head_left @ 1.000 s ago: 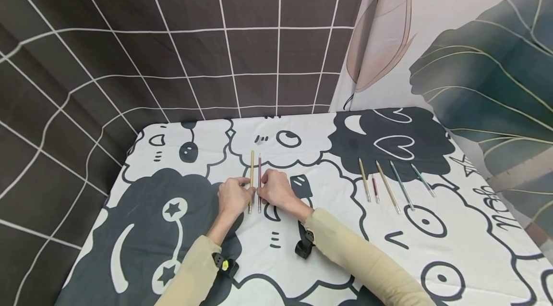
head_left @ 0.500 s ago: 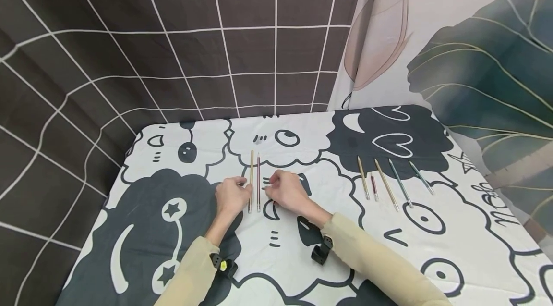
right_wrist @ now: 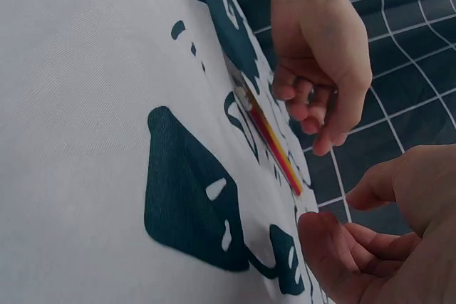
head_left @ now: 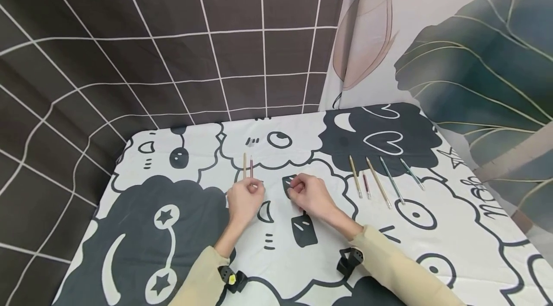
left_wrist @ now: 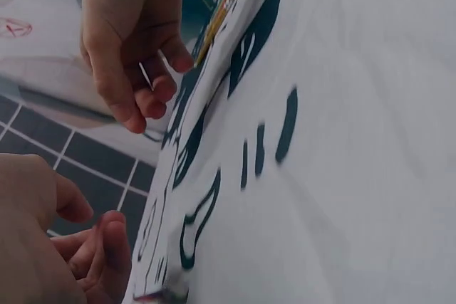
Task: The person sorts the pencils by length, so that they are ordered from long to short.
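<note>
In the head view my left hand point(head_left: 245, 202) hovers over the lower ends of a yellow pencil point(head_left: 245, 165) and a red pencil point(head_left: 252, 166), hiding those ends. The right wrist view shows this pair side by side on the cloth, the red pencil point(right_wrist: 265, 132) nearer that camera, with the left hand point(right_wrist: 324, 69) apart from them. My right hand point(head_left: 314, 196) is in the air to their right. Its thumb and fingers, seen in the right wrist view, are loosely bent with a gap and nothing between them. The left hand point(left_wrist: 60, 236) holds nothing either.
A fanned row lies on the right of the patterned cloth point(head_left: 285, 267): a yellow pencil point(head_left: 355, 176), a short red pencil point(head_left: 366, 185), a longer gold pencil point(head_left: 378, 182), and two teal pencils, one of them the outermost pencil point(head_left: 412, 174). A dark gridded curtain point(head_left: 173, 66) hangs behind.
My right hand has let go of the red pencil and moved right. My left hand has released the yellow pencil and lifted slightly over the pair. The head view has shifted a little.
</note>
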Demonstrator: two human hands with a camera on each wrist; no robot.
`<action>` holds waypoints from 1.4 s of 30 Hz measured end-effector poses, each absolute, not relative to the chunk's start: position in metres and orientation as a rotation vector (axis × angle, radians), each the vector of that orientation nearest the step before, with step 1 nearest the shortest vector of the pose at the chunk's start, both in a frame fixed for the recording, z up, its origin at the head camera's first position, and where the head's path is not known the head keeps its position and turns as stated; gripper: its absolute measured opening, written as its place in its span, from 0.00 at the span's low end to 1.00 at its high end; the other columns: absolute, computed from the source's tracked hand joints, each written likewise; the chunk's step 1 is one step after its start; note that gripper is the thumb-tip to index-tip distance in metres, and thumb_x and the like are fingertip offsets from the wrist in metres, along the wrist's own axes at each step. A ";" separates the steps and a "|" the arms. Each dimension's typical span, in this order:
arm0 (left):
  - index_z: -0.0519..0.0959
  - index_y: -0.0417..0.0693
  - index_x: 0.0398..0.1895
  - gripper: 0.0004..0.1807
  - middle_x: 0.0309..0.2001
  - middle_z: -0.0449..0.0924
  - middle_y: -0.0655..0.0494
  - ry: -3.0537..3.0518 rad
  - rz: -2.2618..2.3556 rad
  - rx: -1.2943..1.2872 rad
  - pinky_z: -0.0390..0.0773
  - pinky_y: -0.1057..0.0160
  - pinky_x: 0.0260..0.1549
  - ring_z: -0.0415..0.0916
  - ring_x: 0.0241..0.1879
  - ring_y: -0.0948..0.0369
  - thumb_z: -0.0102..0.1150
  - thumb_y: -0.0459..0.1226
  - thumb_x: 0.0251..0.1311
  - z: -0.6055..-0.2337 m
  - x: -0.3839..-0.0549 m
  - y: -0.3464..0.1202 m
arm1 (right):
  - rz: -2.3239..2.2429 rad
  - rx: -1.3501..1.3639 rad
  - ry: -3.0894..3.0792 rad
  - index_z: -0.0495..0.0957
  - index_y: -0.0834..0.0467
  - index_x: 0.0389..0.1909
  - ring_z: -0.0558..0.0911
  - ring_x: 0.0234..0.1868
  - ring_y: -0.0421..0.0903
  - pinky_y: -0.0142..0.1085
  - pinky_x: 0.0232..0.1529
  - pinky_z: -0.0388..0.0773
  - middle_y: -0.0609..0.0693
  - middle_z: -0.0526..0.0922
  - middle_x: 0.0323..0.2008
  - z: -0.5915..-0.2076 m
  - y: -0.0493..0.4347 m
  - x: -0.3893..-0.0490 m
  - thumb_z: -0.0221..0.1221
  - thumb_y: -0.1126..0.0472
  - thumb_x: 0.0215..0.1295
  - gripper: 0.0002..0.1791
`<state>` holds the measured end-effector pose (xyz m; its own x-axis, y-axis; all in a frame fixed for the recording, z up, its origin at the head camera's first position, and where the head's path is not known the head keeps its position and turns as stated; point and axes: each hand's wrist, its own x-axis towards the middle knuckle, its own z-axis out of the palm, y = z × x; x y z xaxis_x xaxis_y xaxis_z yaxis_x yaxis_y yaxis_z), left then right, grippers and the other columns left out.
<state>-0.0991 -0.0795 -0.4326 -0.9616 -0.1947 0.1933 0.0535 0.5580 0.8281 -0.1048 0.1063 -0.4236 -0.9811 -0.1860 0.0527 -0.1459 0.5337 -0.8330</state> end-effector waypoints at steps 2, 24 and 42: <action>0.86 0.37 0.30 0.04 0.13 0.74 0.60 -2.544 -1.420 0.100 0.66 0.65 0.13 0.68 0.11 0.65 0.62 0.29 0.56 -0.432 -0.098 -0.073 | -1.476 -0.290 2.721 0.80 0.63 0.34 0.78 0.14 0.41 0.33 0.19 0.73 0.46 0.80 0.21 -0.423 0.112 -0.103 0.63 0.69 0.60 0.03; 0.83 0.36 0.36 0.05 0.20 0.82 0.59 -2.490 -1.831 0.036 0.76 0.67 0.14 0.79 0.13 0.61 0.62 0.30 0.59 -0.436 -0.090 0.001 | -1.489 -0.161 2.826 0.80 0.67 0.35 0.80 0.18 0.42 0.34 0.20 0.78 0.50 0.81 0.24 -0.420 0.181 -0.089 0.61 0.72 0.60 0.03; 0.82 0.32 0.40 0.08 0.24 0.83 0.55 -2.404 -1.967 0.018 0.78 0.67 0.15 0.81 0.17 0.64 0.62 0.27 0.58 -0.440 -0.087 0.041 | -1.521 -0.015 2.851 0.79 0.69 0.40 0.82 0.22 0.47 0.35 0.21 0.80 0.53 0.81 0.26 -0.419 0.225 -0.079 0.57 0.72 0.62 0.07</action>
<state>-0.0868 0.0412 -0.4398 -0.9993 -0.0311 0.0201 0.0135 0.1981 0.9801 -0.0794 0.2253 -0.4192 -0.9959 0.0342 0.0833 -0.0502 0.5579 -0.8284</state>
